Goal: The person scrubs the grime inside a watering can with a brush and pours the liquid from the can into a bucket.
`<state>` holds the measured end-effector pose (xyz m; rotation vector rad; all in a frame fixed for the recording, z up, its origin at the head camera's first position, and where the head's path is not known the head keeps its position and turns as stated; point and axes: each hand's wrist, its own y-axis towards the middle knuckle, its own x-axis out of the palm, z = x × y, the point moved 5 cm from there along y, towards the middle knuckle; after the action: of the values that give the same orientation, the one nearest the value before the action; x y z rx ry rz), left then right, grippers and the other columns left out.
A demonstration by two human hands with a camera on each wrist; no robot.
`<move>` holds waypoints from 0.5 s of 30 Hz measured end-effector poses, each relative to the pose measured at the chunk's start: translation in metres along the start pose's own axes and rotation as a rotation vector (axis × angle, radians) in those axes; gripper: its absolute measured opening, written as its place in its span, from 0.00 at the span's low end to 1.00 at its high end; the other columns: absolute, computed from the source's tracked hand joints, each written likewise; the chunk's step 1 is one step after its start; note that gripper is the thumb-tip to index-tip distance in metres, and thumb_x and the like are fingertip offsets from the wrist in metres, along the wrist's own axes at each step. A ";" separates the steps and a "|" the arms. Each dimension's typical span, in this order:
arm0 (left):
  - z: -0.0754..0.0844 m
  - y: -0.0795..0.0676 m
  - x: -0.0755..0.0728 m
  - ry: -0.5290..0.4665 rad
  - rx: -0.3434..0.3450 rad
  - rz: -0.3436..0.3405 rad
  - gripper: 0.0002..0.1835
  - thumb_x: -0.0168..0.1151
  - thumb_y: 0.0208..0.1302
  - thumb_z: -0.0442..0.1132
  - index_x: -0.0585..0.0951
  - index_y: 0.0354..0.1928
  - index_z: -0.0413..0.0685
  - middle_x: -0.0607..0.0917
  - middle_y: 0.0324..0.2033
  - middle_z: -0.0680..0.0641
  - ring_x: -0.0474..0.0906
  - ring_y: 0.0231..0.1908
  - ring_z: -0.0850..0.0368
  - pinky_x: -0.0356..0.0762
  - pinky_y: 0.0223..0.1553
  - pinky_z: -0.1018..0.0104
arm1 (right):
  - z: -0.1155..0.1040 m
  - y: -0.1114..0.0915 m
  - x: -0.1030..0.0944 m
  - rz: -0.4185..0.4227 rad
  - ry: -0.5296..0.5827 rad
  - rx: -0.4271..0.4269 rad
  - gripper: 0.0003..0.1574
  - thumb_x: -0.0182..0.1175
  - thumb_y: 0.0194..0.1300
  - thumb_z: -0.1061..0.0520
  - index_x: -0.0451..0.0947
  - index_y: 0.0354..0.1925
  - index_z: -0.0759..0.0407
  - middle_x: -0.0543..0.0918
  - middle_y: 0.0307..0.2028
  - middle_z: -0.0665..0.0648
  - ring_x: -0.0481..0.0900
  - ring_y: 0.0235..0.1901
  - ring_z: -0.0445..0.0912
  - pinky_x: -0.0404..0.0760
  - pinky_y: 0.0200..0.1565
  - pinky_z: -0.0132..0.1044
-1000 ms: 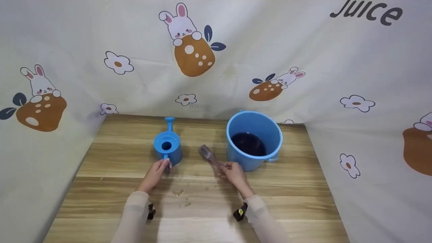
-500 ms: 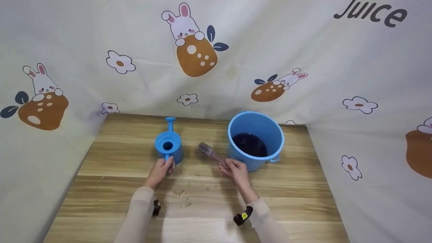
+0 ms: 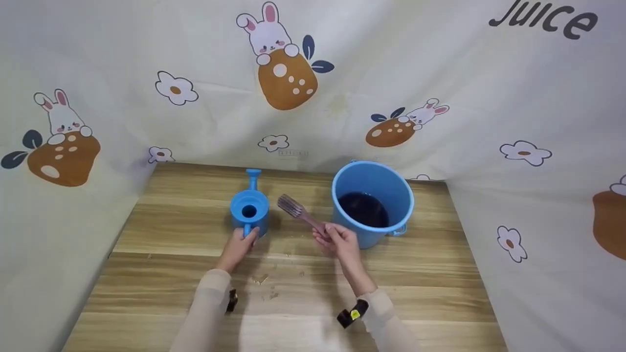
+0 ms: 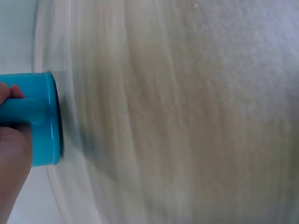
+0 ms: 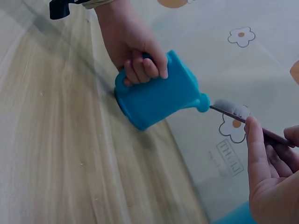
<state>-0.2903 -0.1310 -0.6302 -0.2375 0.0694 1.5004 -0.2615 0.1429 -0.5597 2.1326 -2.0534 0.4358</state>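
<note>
My left hand grips the handle of a small blue watering can, fingers curled round it as the right wrist view shows. The can stands upright, its base close over the table and its spout pointing to the back. In my right hand is a brownish-purple brush, its handle pinched between thumb and fingers. The brush head slants up and left toward the can, bristles facing upward. Just behind the right hand stands a light blue bucket with dark liquid in it.
Small puddles and drops of water lie on the wood-grain table between the forearms. A pale printed curtain rises along the table's back and both sides. The bucket's carrying handle hangs at its right front.
The brush has risen and swung left toward the can, its bristled side now turned up. My left hand has closed more fully on the can's handle, and the can has shifted slightly right.
</note>
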 end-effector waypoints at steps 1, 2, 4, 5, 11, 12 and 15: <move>0.001 0.000 0.001 0.013 -0.004 -0.008 0.23 0.52 0.74 0.40 0.68 0.15 0.47 0.66 0.11 0.57 0.59 0.14 0.66 0.58 0.20 0.72 | -0.002 0.000 0.002 -0.009 -0.011 -0.008 0.21 0.52 0.74 0.61 0.73 0.51 0.82 0.88 0.38 0.65 0.89 0.37 0.43 0.85 0.47 0.35; 0.002 0.000 0.002 0.026 -0.005 -0.014 0.24 0.53 0.73 0.40 0.66 0.15 0.49 0.66 0.11 0.58 0.59 0.14 0.66 0.57 0.20 0.73 | -0.004 0.000 0.003 -0.019 -0.020 -0.017 0.21 0.52 0.74 0.61 0.73 0.51 0.82 0.88 0.38 0.64 0.89 0.37 0.43 0.85 0.47 0.36; 0.004 -0.001 0.004 0.055 -0.012 -0.021 0.24 0.54 0.72 0.40 0.64 0.14 0.51 0.64 0.10 0.59 0.58 0.13 0.67 0.57 0.19 0.73 | -0.007 -0.001 0.006 -0.035 -0.033 -0.031 0.22 0.52 0.74 0.61 0.73 0.52 0.82 0.88 0.38 0.64 0.89 0.37 0.44 0.85 0.46 0.36; 0.004 -0.001 0.005 0.063 -0.014 -0.025 0.25 0.54 0.72 0.40 0.64 0.14 0.52 0.64 0.10 0.59 0.58 0.13 0.67 0.56 0.18 0.73 | -0.009 -0.001 0.008 -0.044 -0.045 -0.038 0.22 0.52 0.74 0.61 0.73 0.52 0.83 0.89 0.38 0.64 0.89 0.37 0.43 0.85 0.46 0.35; 0.009 -0.003 0.016 0.169 0.001 -0.052 0.25 0.55 0.70 0.40 0.61 0.14 0.54 0.61 0.11 0.60 0.56 0.14 0.66 0.55 0.19 0.72 | -0.014 0.003 0.014 -0.082 -0.137 -0.088 0.21 0.51 0.74 0.63 0.73 0.51 0.84 0.87 0.38 0.67 0.88 0.36 0.41 0.85 0.43 0.33; 0.011 -0.003 0.020 0.212 0.019 -0.063 0.24 0.55 0.70 0.41 0.61 0.14 0.54 0.61 0.11 0.59 0.56 0.15 0.66 0.55 0.19 0.72 | -0.016 0.003 0.014 -0.079 -0.154 -0.099 0.21 0.51 0.74 0.63 0.73 0.51 0.84 0.87 0.39 0.68 0.88 0.35 0.41 0.85 0.43 0.34; 0.016 -0.002 0.030 0.342 0.081 -0.092 0.24 0.55 0.70 0.42 0.60 0.15 0.55 0.60 0.13 0.60 0.56 0.16 0.66 0.56 0.20 0.72 | -0.024 0.006 0.015 -0.064 -0.218 -0.156 0.20 0.52 0.74 0.63 0.74 0.50 0.83 0.85 0.41 0.74 0.89 0.36 0.44 0.86 0.42 0.35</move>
<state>-0.2876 -0.0985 -0.6199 -0.4246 0.3866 1.3499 -0.2693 0.1359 -0.5331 2.2282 -2.0419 0.0339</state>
